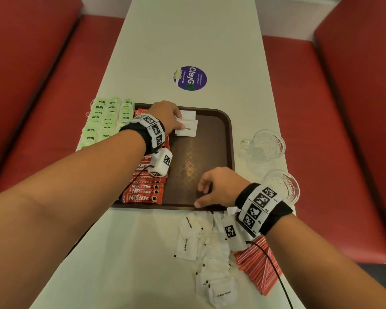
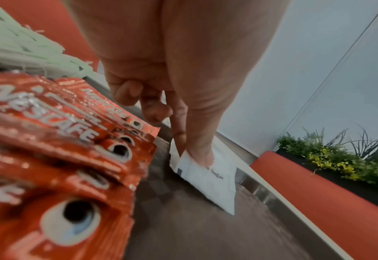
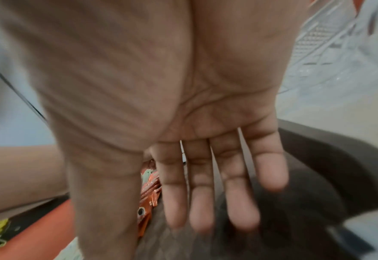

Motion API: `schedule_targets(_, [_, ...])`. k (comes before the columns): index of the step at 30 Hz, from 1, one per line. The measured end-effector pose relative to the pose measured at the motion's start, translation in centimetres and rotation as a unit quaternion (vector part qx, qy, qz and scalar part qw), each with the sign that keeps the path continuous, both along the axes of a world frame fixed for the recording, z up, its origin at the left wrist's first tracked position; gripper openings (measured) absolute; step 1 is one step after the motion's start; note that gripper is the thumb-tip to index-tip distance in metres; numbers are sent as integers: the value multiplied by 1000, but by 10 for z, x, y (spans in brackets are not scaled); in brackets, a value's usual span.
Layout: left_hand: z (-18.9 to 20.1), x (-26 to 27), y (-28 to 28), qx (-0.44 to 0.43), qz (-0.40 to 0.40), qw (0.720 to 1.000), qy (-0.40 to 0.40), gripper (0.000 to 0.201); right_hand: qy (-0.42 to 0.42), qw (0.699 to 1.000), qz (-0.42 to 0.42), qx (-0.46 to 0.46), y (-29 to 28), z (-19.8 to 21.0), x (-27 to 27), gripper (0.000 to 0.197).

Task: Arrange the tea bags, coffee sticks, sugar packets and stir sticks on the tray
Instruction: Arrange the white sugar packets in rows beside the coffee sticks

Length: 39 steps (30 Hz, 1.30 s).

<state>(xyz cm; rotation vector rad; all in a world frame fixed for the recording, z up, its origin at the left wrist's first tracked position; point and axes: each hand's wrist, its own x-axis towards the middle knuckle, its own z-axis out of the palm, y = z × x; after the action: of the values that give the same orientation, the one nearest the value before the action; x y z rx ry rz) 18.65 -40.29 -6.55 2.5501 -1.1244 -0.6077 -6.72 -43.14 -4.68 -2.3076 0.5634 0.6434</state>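
A brown tray (image 1: 198, 157) lies on the white table. Red Nescafe coffee sticks (image 1: 145, 190) fill its left side in a column. Green tea bags (image 1: 105, 121) lie on the table just left of the tray. My left hand (image 1: 167, 118) is at the tray's far end, where thumb and forefinger pinch a white sugar packet (image 2: 212, 183) that lies beside two other packets (image 1: 188, 114). My right hand (image 1: 212, 190) hovers over the tray's near edge, its fingers (image 3: 239, 193) straight and holding nothing. Loose sugar packets (image 1: 207, 253) and red-striped stir sticks (image 1: 259, 264) lie on the table near me.
Two glass cups (image 1: 264, 144) (image 1: 281, 186) stand on the table right of the tray. A round purple sticker (image 1: 190, 78) is on the table beyond it. Red benches (image 1: 31, 85) run along both sides of the narrow table.
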Motion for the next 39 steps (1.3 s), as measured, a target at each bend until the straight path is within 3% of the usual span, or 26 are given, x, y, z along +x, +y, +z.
schedule_targets(7, [-4, -1, -19, 43, -2, 995, -87, 50, 40, 997, 60, -22, 6, -7, -8, 15])
schedule_targets(11, [-3, -14, -34, 15, -29, 995, -91, 41, 38, 997, 61, -27, 7, -7, -7, 14])
schedule_targets(15, [-13, -23, -47, 48, -52, 993, -89, 52, 47, 996, 66, -33, 8, -7, -6, 16])
schedule_targets(21, [-19, -16, -54, 73, -47, 991, -103, 44, 63, 995, 72, -39, 9, -3, -4, 15])
schedule_targets(25, [-19, -15, -52, 69, -48, 991, -102, 52, 60, 995, 70, -41, 10, -1, -5, 15])
schedule_targets(28, [-1, -21, -39, 22, -44, 995, -85, 52, 48, 996, 65, -46, 12, 0, -7, 18])
schedule_targets(33, [38, -55, 15, -126, -63, 990, -28, 22, -12, 997, 39, -62, 19, 3, -17, 24])
schedule_targets(36, [51, -91, 64, -117, -156, 981, 10, 11, -26, 996, 37, -82, 30, 6, -27, 23])
schedule_targets(39, [46, -122, 108, -40, -260, 965, 25, 4, 0, 994, 45, -105, 44, 5, -35, 25])
